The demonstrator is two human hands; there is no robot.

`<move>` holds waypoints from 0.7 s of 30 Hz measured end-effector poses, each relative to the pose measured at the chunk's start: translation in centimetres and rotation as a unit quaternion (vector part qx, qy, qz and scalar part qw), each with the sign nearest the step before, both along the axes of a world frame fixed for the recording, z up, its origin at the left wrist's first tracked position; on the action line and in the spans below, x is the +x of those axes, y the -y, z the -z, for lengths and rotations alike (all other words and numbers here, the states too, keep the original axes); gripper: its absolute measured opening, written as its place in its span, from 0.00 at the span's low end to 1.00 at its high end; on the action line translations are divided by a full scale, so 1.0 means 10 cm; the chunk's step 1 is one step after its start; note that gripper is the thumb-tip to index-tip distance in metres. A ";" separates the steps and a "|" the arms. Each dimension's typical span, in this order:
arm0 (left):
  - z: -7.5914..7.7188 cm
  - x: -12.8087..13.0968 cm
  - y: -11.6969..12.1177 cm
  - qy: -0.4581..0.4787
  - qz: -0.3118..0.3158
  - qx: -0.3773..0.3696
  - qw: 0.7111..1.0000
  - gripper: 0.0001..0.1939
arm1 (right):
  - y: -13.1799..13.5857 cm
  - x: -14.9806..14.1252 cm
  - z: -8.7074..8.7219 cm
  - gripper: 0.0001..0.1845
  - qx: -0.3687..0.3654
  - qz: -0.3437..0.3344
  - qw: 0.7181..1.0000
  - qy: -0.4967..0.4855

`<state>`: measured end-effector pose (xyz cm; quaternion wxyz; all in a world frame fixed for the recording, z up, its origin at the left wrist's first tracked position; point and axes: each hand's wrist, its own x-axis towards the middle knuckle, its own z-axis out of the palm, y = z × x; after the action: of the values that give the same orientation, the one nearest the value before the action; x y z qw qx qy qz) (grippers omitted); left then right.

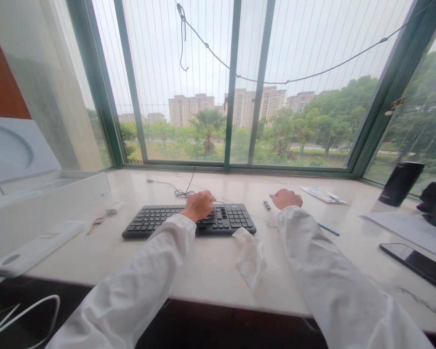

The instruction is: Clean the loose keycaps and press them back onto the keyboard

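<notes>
My left hand [199, 206] rests curled on the top of a black computer keyboard [189, 222], and a white sleeve covers the forearm. My right hand [286, 198] lies curled on the white marble counter [203, 266], touching nothing visible. A small dark oblong object [267, 205] sits just left of its fingers. A crumpled white tissue [250, 257] lies against the keyboard's front edge, between my sleeves. Neither hand shows anything held, though the curled fingers hide their palms.
A black cable [183, 193] lies behind the keyboard. A blue pen [329, 230] and papers [323, 195] lie to the right, with a black phone [416, 265] and dark cylinder [400, 183] beyond. An open white box [47, 203] stands left. A large window backs the counter.
</notes>
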<state>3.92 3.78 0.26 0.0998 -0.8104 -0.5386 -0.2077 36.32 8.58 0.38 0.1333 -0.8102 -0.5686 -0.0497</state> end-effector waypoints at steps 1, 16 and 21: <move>-0.01 0.01 0.01 0.001 0.002 -0.003 1.000 0.19 | -0.02 -0.02 0.03 0.22 -0.008 -0.006 1.000 0.004; 0.01 0.06 0.03 0.021 0.031 0.012 0.999 0.17 | -0.15 -0.29 0.22 0.18 -0.021 -0.019 0.997 0.066; -0.01 0.06 0.07 0.051 0.044 0.039 0.997 0.17 | -0.09 -0.40 0.05 0.16 0.060 -0.066 0.996 0.008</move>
<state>4.54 3.12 0.36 0.0948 -0.8172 -0.4984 -0.2735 32.37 9.52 -0.08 0.1801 -0.7611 -0.6177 -0.0819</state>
